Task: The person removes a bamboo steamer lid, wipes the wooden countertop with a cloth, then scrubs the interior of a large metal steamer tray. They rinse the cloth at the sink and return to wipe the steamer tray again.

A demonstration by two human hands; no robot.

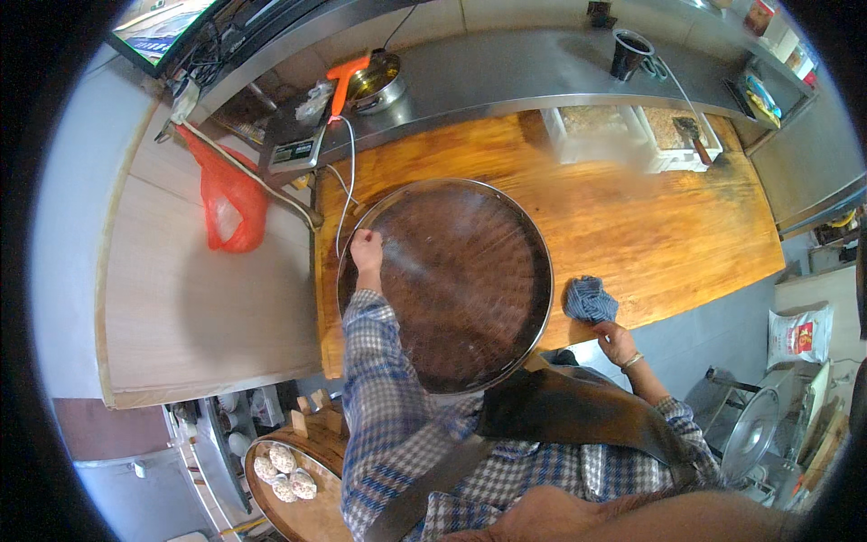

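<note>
A large round dark-brown pan with a metal rim (pixel 460 284) lies on the wooden worktop (pixel 664 223), reaching over its front edge. My left hand (pixel 366 249) is at the pan's left side, its fingers curled at the rim; whether it grips the rim is not clear. To the right of the pan lies a crumpled blue striped cloth (pixel 590 299). My right hand (pixel 615 342), with a bracelet at the wrist, is just below that cloth, fingertips touching or nearly touching its lower edge.
Behind the worktop a steel shelf (pixel 488 74) holds a metal pot (pixel 376 85), an orange-handled thing and a dark cup (pixel 630 55). White tubs (pixel 596 132) with a scraper sit below it. A digital scale (pixel 296 154) and white cable are left; round dough pieces (pixel 284 472) sit lower left.
</note>
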